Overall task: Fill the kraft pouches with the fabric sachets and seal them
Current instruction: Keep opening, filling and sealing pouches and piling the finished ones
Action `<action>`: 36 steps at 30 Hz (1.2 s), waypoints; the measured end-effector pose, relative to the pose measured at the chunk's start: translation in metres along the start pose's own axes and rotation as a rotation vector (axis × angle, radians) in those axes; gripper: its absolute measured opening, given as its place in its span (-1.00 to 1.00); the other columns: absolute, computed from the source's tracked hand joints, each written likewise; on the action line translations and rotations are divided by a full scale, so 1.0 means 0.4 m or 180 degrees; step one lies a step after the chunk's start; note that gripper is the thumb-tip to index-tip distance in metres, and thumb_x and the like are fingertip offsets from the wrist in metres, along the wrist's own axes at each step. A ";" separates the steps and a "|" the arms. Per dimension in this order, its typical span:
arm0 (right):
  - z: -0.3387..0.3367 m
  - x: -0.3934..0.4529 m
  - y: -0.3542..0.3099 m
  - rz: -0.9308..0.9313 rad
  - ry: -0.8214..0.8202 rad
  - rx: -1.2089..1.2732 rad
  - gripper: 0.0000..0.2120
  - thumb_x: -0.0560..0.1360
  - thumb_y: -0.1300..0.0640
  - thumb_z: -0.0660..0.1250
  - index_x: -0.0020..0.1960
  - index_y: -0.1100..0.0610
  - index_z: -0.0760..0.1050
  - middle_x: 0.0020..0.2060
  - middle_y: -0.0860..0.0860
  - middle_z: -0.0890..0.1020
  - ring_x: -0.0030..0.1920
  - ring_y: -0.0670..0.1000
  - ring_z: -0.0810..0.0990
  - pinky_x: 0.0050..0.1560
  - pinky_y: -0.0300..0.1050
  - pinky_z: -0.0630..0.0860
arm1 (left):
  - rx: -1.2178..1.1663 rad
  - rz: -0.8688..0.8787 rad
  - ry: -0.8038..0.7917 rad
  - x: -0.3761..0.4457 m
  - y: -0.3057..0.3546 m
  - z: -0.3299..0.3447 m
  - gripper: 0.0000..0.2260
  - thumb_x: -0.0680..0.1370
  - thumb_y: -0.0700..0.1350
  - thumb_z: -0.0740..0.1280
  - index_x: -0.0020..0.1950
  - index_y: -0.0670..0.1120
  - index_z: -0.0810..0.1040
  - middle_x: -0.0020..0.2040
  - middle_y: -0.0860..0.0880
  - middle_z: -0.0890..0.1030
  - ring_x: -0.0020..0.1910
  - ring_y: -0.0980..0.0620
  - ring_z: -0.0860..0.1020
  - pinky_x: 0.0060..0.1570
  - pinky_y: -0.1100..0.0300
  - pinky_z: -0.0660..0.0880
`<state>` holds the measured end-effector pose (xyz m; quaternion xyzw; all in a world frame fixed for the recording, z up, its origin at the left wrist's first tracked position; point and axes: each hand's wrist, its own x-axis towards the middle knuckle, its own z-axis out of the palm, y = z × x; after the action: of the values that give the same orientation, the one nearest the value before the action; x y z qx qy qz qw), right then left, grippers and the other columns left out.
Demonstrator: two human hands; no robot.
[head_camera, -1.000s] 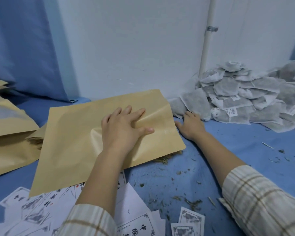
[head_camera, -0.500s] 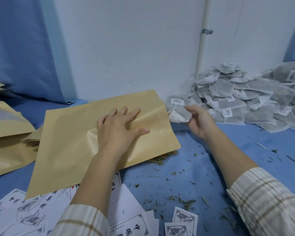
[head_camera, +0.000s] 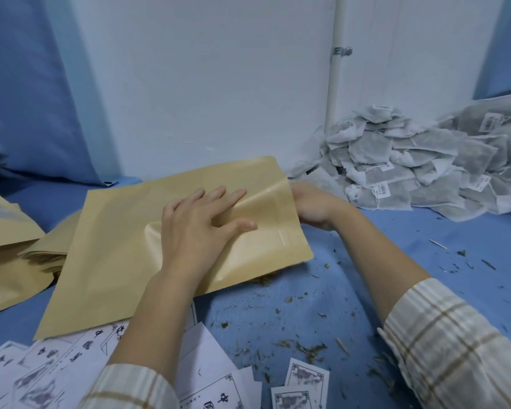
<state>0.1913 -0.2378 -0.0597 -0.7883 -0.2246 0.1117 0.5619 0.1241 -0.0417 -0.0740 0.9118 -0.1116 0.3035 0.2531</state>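
1. Pressing flat on kraft pouch (head_camera: 124,249) at frame centre: left hand (head_camera: 199,228), fingers spread, gripping nothing.
2. Reaching into pouch mouth at its right edge: right hand (head_camera: 313,206); fingers hidden, grip cannot tell.
3. Piled at right against wall: fabric sachets (head_camera: 410,169).
4. Stacked at left edge: spare pouches (head_camera: 9,246).
5. Scattered lower left: printed labels (head_camera: 56,364).

One kraft pouch (head_camera: 124,246) lies flat mid-frame, with a stack of more pouches (head_camera: 9,246) at the left edge, too overlapped to count. Two hands show: the left hand (head_camera: 201,228) and the right hand (head_camera: 313,206). The fabric sachets (head_camera: 410,172), upper right, form one heap of dozens. Printed paper labels (head_camera: 42,370) along the bottom number roughly ten.
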 end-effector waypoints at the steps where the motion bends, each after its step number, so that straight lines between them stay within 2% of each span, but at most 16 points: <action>1: 0.003 -0.002 -0.010 0.0162 -0.0027 -0.0361 -0.82 0.49 0.39 0.23 -0.02 0.18 0.51 -0.20 0.03 0.58 -0.20 -0.02 0.54 -0.23 -0.22 0.50 | -0.0010 0.0108 -0.0057 0.001 0.004 -0.002 -0.48 0.27 0.39 0.26 0.23 0.38 0.41 0.36 0.16 0.45 0.42 0.08 0.30 0.26 0.24 0.04; 3: 0.008 0.001 -0.019 0.0312 0.0056 -0.0613 -0.85 0.51 0.38 0.22 -0.09 0.15 0.43 -0.23 -0.01 0.46 -0.23 -0.04 0.45 -0.30 -0.36 0.45 | 0.0001 0.0304 -0.0114 0.003 0.013 -0.003 -0.47 0.25 0.39 0.25 0.22 0.38 0.38 0.35 0.17 0.45 0.42 0.09 0.30 0.26 0.26 0.03; 5: 0.015 0.015 -0.019 0.0269 0.0328 -0.0256 -0.81 0.56 0.37 0.15 -0.18 0.17 0.36 -0.31 -0.04 0.38 -0.35 -0.14 0.41 -0.45 -0.48 0.37 | -0.0135 0.0346 -0.0152 0.003 0.018 -0.001 -0.46 0.24 0.38 0.26 0.21 0.38 0.39 0.35 0.19 0.45 0.42 0.10 0.30 0.26 0.26 0.03; 7: 0.021 0.031 -0.007 0.0175 0.0899 -0.0434 -0.66 0.59 0.34 0.08 -0.32 0.10 0.29 -0.38 -0.05 0.33 -0.42 -0.17 0.34 -0.44 -0.40 0.35 | -0.0174 0.0304 -0.0205 -0.001 0.017 0.006 -0.45 0.23 0.40 0.23 0.22 0.37 0.41 0.36 0.19 0.44 0.42 0.10 0.29 0.28 0.24 0.03; 10: 0.008 0.031 0.036 -0.0110 0.1923 -0.0876 -0.56 0.52 0.22 0.22 -0.53 0.02 0.36 -0.55 -0.08 0.42 -0.46 -0.17 0.36 -0.39 -0.33 0.28 | -0.0030 0.0069 -0.0127 -0.003 0.007 0.013 -0.43 0.26 0.40 0.20 0.26 0.36 0.41 0.39 0.17 0.40 0.45 0.07 0.25 0.29 0.22 0.01; 11: -0.003 0.014 0.050 -0.0175 0.2288 -0.0798 -0.60 0.51 0.14 0.24 -0.50 0.00 0.43 -0.51 -0.11 0.48 -0.40 -0.18 0.41 -0.37 -0.33 0.29 | 0.0000 -0.0004 -0.0078 -0.001 0.002 0.013 -0.43 0.27 0.40 0.21 0.28 0.35 0.41 0.41 0.17 0.39 0.45 0.06 0.24 0.30 0.22 0.01; 13: -0.045 0.001 0.101 0.0304 0.2946 -0.1570 -0.83 0.51 0.01 0.21 -0.12 -0.04 0.58 -0.06 0.00 0.59 -0.02 0.00 0.48 -0.10 -0.20 0.38 | 0.0028 -0.0076 -0.0039 0.002 -0.004 0.013 -0.43 0.29 0.39 0.22 0.29 0.34 0.40 0.42 0.16 0.38 0.46 0.05 0.23 0.31 0.19 0.01; 15: -0.078 -0.010 0.149 0.1314 0.2578 -0.2584 -0.57 0.48 -0.11 0.25 0.33 -0.07 0.37 0.31 0.17 0.34 0.29 0.18 0.30 0.26 -0.01 0.28 | 0.0041 -0.0084 -0.0057 0.002 -0.006 0.015 -0.42 0.29 0.39 0.22 0.30 0.33 0.41 0.42 0.16 0.38 0.46 0.04 0.23 0.32 0.17 0.01; 16: -0.084 -0.011 0.164 0.1524 0.2332 -0.2763 -0.47 0.47 -0.13 0.27 0.40 -0.08 0.27 0.34 0.19 0.28 0.32 0.21 0.27 0.30 0.04 0.25 | 0.0031 -0.0083 -0.0063 0.001 -0.006 0.015 -0.42 0.28 0.39 0.22 0.30 0.33 0.41 0.42 0.16 0.38 0.46 0.04 0.23 0.33 0.17 0.01; 18: -0.090 -0.005 0.177 0.1424 0.2406 -0.2636 -0.52 0.51 -0.04 0.27 0.40 0.00 0.28 0.28 0.19 0.39 0.26 0.22 0.38 0.22 0.02 0.35 | -0.0015 -0.0085 -0.0063 0.000 -0.006 0.015 -0.41 0.28 0.40 0.21 0.29 0.33 0.41 0.42 0.16 0.38 0.46 0.04 0.23 0.32 0.17 0.01; 21: -0.085 0.002 0.160 0.1080 0.3175 -0.2088 -0.75 0.55 0.13 0.20 0.17 0.20 0.50 0.05 0.20 0.59 0.06 0.19 0.52 -0.03 -0.06 0.42 | 0.0041 -0.0129 -0.0012 0.002 -0.013 0.015 -0.43 0.30 0.39 0.23 0.30 0.32 0.42 0.42 0.14 0.38 0.46 0.02 0.24 0.31 0.18 0.01; 23: -0.081 -0.002 0.141 0.0554 0.3435 -0.1337 -0.81 0.52 0.13 0.20 -0.01 0.15 0.56 -0.14 0.09 0.61 -0.11 0.10 0.51 -0.20 -0.13 0.35 | 0.0156 -0.0213 0.0096 0.006 -0.020 0.016 -0.47 0.34 0.35 0.29 0.30 0.32 0.43 0.41 0.13 0.39 0.46 0.01 0.24 0.28 0.19 0.00; 27: -0.093 -0.025 0.097 -0.0217 0.2815 0.0545 -0.91 0.38 0.11 0.29 -0.28 0.00 0.54 -0.40 -0.12 0.53 -0.30 -0.11 0.49 -0.28 -0.25 0.41 | 0.0248 -0.0330 0.0137 0.008 -0.027 0.015 -0.49 0.36 0.33 0.32 0.30 0.32 0.42 0.41 0.13 0.39 0.46 0.00 0.23 0.27 0.19 0.00; 29: -0.103 -0.035 0.091 -0.0473 0.2252 0.0618 -0.83 0.37 0.25 0.34 -0.29 0.01 0.59 -0.37 -0.13 0.57 -0.30 -0.17 0.53 -0.25 -0.30 0.47 | 0.0181 -0.0337 0.0136 0.008 -0.025 0.013 -0.48 0.34 0.34 0.32 0.30 0.32 0.43 0.41 0.14 0.40 0.45 0.01 0.24 0.28 0.19 0.00; 33: -0.091 -0.031 0.087 -0.0680 0.1246 0.0184 -0.64 0.31 0.42 0.39 -0.26 -0.06 0.68 -0.01 -0.21 0.61 0.08 -0.23 0.56 0.02 -0.35 0.50 | -0.0208 -0.0327 0.0065 0.008 -0.006 0.009 -0.41 0.25 0.39 0.26 0.27 0.33 0.44 0.40 0.14 0.41 0.45 0.04 0.26 0.35 0.13 0.03; 36: -0.066 -0.018 0.058 -0.0737 0.0703 0.0102 -0.69 0.33 0.42 0.41 -0.15 0.02 0.67 -0.06 -0.18 0.67 0.03 -0.18 0.60 -0.02 -0.36 0.51 | -0.0269 -0.0273 -0.0010 0.005 0.004 0.010 -0.40 0.22 0.40 0.24 0.26 0.35 0.44 0.39 0.16 0.41 0.44 0.05 0.27 0.35 0.13 0.05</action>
<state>0.2016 -0.2693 -0.0730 -0.7555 -0.2490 -0.0376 0.6048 0.1271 -0.0450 -0.0750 0.9047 -0.0855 0.2860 0.3040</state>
